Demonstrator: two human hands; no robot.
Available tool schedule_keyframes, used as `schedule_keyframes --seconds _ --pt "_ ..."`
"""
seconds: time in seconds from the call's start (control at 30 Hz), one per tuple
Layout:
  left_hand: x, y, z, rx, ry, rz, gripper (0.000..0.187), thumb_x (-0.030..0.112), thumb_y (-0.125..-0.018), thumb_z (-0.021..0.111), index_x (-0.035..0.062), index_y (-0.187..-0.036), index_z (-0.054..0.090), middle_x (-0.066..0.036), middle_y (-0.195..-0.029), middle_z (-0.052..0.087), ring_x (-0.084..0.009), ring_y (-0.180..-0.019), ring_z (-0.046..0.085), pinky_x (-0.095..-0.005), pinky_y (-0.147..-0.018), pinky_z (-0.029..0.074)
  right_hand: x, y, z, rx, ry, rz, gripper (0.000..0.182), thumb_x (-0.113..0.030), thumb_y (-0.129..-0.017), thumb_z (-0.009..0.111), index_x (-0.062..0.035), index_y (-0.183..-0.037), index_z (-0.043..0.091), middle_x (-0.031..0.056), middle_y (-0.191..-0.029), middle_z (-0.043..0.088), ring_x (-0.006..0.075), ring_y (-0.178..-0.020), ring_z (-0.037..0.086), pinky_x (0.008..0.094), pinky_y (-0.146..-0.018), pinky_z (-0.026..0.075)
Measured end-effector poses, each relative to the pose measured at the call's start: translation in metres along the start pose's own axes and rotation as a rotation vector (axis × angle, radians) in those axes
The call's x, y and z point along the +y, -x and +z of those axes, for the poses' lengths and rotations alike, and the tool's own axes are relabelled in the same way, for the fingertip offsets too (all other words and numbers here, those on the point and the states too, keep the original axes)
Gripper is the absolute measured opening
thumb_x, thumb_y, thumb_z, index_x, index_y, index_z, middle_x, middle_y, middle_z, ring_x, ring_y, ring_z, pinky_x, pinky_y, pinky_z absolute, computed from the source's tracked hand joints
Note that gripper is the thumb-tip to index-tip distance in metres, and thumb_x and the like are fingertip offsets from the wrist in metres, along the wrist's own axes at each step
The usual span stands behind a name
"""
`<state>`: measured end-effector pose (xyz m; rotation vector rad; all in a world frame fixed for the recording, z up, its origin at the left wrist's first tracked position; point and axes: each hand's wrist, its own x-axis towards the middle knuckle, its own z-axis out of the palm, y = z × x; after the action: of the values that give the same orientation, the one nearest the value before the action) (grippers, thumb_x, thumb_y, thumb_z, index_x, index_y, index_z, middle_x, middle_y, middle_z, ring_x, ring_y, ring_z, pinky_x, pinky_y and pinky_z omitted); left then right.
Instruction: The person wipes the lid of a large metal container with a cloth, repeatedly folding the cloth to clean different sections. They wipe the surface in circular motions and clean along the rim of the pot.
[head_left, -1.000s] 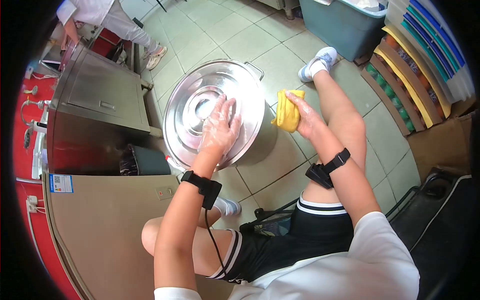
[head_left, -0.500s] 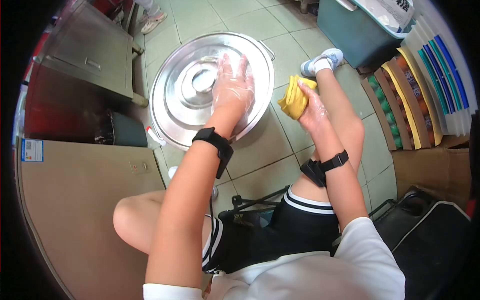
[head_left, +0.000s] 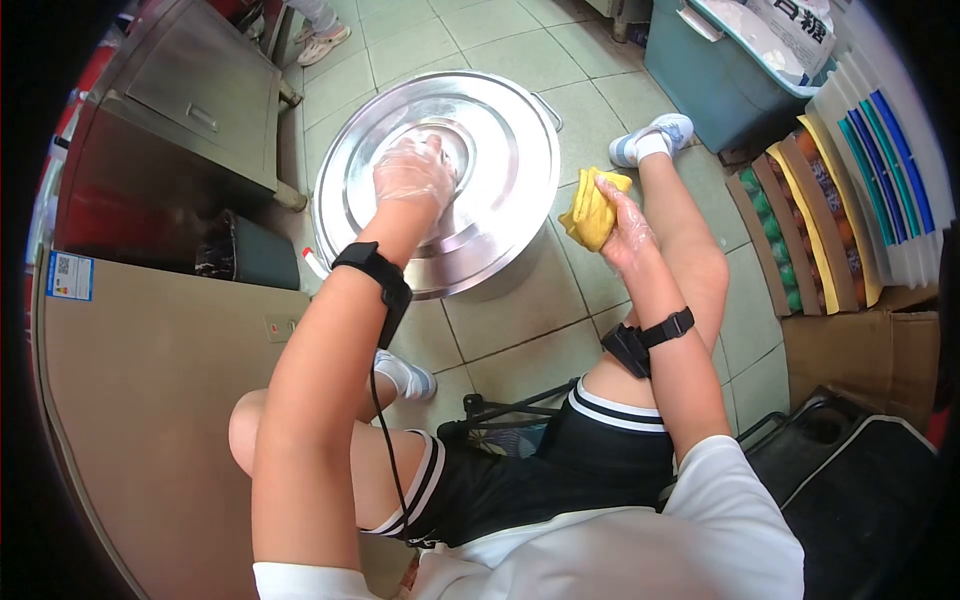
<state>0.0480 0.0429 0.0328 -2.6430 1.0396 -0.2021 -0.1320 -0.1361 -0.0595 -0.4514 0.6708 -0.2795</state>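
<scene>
A large, round steel pot lid (head_left: 500, 215) tops a metal pot on the tiled floor before me. My left hand (head_left: 413, 178), in a clear plastic glove, is over the middle of the lid. Its fingers curl round the central knob, which they mostly cover. My right hand (head_left: 628, 228), also gloved in clear plastic, is raised above my right knee and grips a folded yellow cloth (head_left: 592, 212). The cloth is apart from the pot, to its right. A wire side handle (head_left: 550, 112) shows at the lid's far right edge.
A blue-grey bin (head_left: 705, 75) with a white printed bag stands at the back right. Stacked trays of round packed goods (head_left: 800, 225) line the right side. Metal cabinets (head_left: 205, 100) and a beige appliance (head_left: 170, 400) border the left. Another person's shoe (head_left: 325, 45) shows at the top.
My left hand has gone from lying flat with spread fingers on the lid's right part to curling over its central knob. My right hand still holds the cloth in nearly the same place.
</scene>
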Motion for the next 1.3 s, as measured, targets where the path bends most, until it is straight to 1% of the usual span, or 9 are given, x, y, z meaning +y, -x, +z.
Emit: schedule_keyframes --seconds 0.07,0.13,0.2,0.37,0.43,0.67,0.77,0.97,1.3 --pt "-0.002 -0.002 -0.02 -0.28 0.075 -0.071 0.053 0.042 -0.096 0.036 0.0146 -0.141 0.038 -0.017 -0.126 0.054 -0.0305 -0.11 0.058 -0.0397 -0.091 0.047 -0.001 -0.002 -0.003 0.007 -0.014 -0.015 0.035 -0.024 -0.089 0.063 -0.0082 -0.118 0.051 0.0066 -0.107 0.059 0.0252 -0.098 0.059 0.0533 -0.089 0.049" --pt "-0.002 -0.008 -0.014 -0.241 0.099 -0.093 0.057 0.046 -0.094 0.037 0.015 -0.142 0.036 -0.018 -0.125 0.055 -0.0319 -0.11 0.059 -0.0418 -0.091 0.047 -0.002 -0.003 -0.005 0.012 0.0 -0.035 0.034 -0.024 -0.089 0.063 -0.0071 -0.116 0.051 0.007 -0.106 0.059 0.0254 -0.098 0.059 0.0525 -0.088 0.049" --pt "0.0 -0.016 -0.012 -0.389 0.18 -0.262 0.062 0.049 -0.09 0.042 0.021 -0.145 0.03 -0.015 -0.128 0.054 -0.027 -0.113 0.058 -0.0415 -0.088 0.048 -0.001 -0.002 -0.005 0.016 0.006 -0.046 0.033 -0.024 -0.089 0.062 -0.0063 -0.116 0.052 0.0072 -0.106 0.059 0.0251 -0.098 0.06 0.0512 -0.087 0.05" --pt "-0.011 -0.016 -0.003 -0.276 0.14 -0.084 0.06 0.051 -0.089 0.043 0.0192 -0.139 0.04 -0.015 -0.105 0.067 -0.0289 -0.1 0.064 -0.0405 -0.085 0.049 -0.001 0.004 0.003 0.051 0.008 -0.037 0.032 -0.023 -0.089 0.062 -0.0051 -0.114 0.053 0.0076 -0.104 0.061 0.0236 -0.095 0.061 0.0447 -0.086 0.052" --pt "-0.016 -0.016 0.006 -0.231 0.144 -0.053 0.058 0.05 -0.088 0.044 0.0185 -0.137 0.042 -0.016 -0.103 0.067 -0.0297 -0.099 0.064 -0.041 -0.084 0.049 -0.001 0.002 0.002 0.057 0.059 -0.028 0.041 -0.027 -0.086 0.065 -0.005 -0.118 0.051 0.01 -0.11 0.059 0.0255 -0.099 0.06 0.0423 -0.087 0.05" --pt "-0.026 -0.011 -0.001 -0.135 0.17 0.09 0.047 0.047 -0.087 0.048 0.014 -0.119 0.052 -0.02 -0.09 0.067 -0.0348 -0.089 0.065 -0.0445 -0.08 0.049 0.0 0.004 0.003 0.04 0.07 -0.027 0.043 -0.029 -0.087 0.065 -0.0043 -0.119 0.05 0.0112 -0.109 0.059 0.0263 -0.097 0.061 0.0428 -0.086 0.05" --pt "-0.036 -0.012 0.008 -0.057 0.182 0.195 0.044 0.046 -0.087 0.047 0.0146 -0.117 0.052 -0.02 -0.089 0.066 -0.0351 -0.088 0.065 -0.044 -0.079 0.049 -0.001 0.004 0.002 0.015 0.078 -0.036 0.045 -0.029 -0.086 0.065 -0.0045 -0.12 0.049 0.0112 -0.11 0.059 0.0262 -0.099 0.06 0.043 -0.086 0.05" --pt "-0.039 -0.01 0.008 -0.139 0.087 0.134 0.045 0.045 -0.089 0.046 0.0162 -0.123 0.049 -0.022 -0.098 0.065 -0.0358 -0.092 0.064 -0.0436 -0.079 0.05 0.0 0.004 0.002 0.017 0.085 -0.026 0.047 -0.029 -0.086 0.066 -0.0041 -0.121 0.048 0.0114 -0.113 0.058 0.026 -0.103 0.059 0.0433 -0.087 0.05" --pt "-0.031 -0.006 0.004 -0.067 0.176 0.139 0.045 0.046 -0.091 0.044 0.0163 -0.125 0.048 -0.023 -0.105 0.061 -0.0368 -0.094 0.063 -0.0443 -0.08 0.051 0.001 0.001 0.002 0.039 0.081 -0.04 0.045 -0.028 -0.086 0.066 -0.0034 -0.12 0.049 0.0119 -0.11 0.059 0.0268 -0.1 0.06 0.0439 -0.086 0.05"
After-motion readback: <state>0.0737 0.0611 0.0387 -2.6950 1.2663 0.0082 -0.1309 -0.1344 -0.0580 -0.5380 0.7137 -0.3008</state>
